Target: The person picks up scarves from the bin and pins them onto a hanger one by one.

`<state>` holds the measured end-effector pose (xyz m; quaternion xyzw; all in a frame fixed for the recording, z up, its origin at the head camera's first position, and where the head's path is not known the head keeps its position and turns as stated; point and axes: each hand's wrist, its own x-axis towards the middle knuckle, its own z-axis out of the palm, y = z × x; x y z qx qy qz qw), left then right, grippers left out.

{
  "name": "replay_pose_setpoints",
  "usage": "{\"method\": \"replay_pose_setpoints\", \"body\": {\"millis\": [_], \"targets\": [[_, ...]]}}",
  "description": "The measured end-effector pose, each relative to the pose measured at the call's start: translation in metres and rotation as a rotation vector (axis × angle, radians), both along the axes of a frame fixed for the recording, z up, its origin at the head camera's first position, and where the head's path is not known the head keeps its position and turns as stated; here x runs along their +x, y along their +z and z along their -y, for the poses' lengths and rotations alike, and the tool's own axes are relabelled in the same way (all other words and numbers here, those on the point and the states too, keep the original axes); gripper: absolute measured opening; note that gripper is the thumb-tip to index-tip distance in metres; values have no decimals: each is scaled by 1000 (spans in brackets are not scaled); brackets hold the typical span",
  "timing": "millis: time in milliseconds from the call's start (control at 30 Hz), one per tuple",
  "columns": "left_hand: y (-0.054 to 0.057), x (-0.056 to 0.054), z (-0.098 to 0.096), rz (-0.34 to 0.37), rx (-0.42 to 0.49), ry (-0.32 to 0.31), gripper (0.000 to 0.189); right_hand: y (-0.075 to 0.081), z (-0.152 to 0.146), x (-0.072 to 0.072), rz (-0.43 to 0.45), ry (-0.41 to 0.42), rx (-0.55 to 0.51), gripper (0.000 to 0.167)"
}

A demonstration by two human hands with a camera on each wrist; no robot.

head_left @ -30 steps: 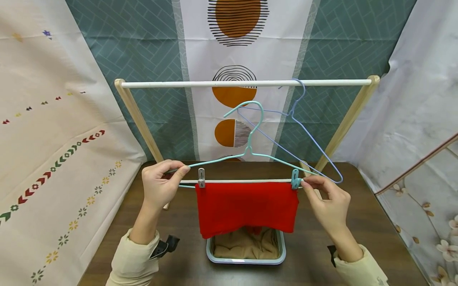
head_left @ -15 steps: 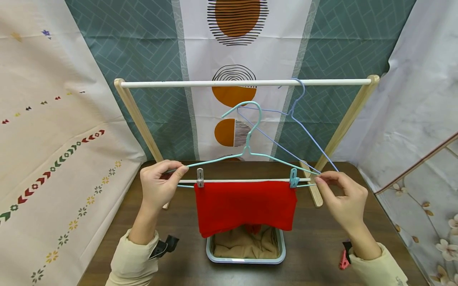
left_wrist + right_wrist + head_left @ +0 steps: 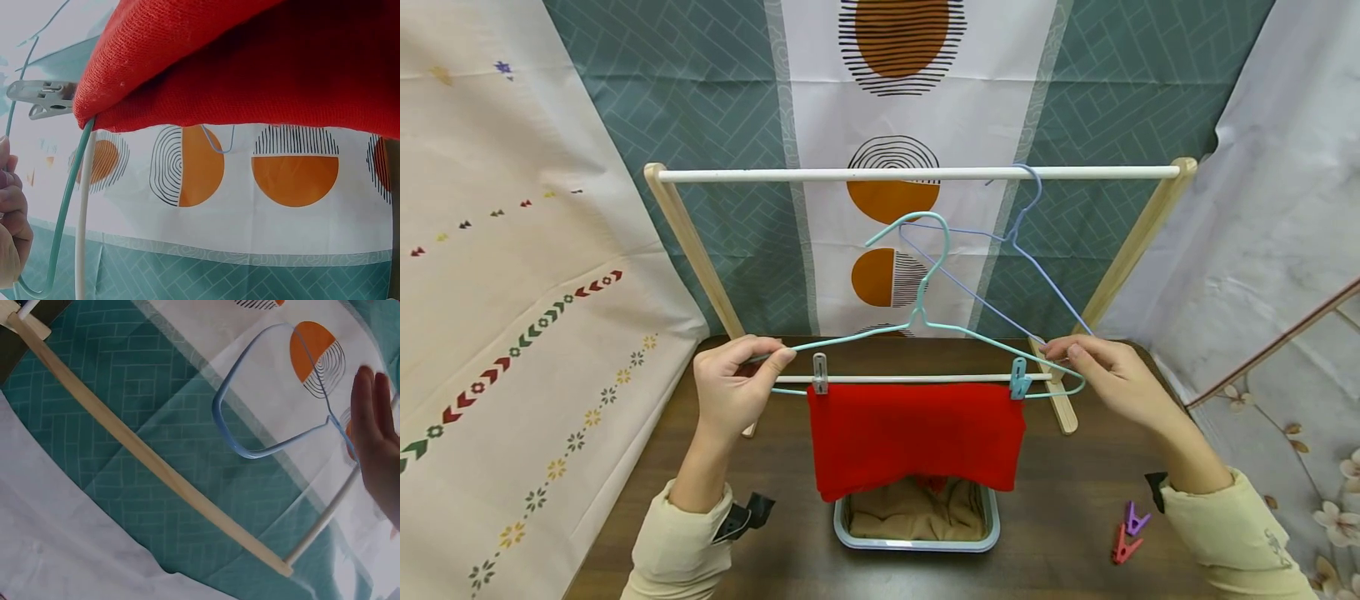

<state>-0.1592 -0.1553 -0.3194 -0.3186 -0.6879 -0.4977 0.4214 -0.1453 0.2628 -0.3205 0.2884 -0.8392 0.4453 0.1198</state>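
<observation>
As the mint hanger (image 3: 920, 312) is prob. light & fairly stiff, w/ soft red cloth (image 3: 917, 433) clipped on, best hold is both shoulder ends, clear of the clips (image 3: 1019, 385). It's up over the tub (image 3: 917, 546): L hand (image 3: 736, 377) pinches its left end; R hand (image 3: 1108, 375) is at the right end, can't tell if pinching or just touching. Behind is the rack (image 3: 775, 176) w/ blue hanger (image 3: 1015, 235); 2 pegs (image 3: 1123, 547) on table (image 3: 797, 517), right of tub.

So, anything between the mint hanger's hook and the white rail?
Nothing visible on the left part of the white rail. On the right, the blue hanger hangs from it, one corner showing behind the mint hanger at its hook. Could snag; depth gap not readable.
</observation>
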Motion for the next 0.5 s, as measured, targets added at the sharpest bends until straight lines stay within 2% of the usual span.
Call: {"method": "replay_pose_setpoints", "body": {"millis": [167,367,500], "targets": [[0,0,0,1,-2,-3,7,7,-1,-8,165,140,88,39],[-1,0,1,0,2,-1,7,13,4,-18,436,318,182,58],[-1,0,1,0,7,-2,7,12,7,-22,560,448,148,59]]}}
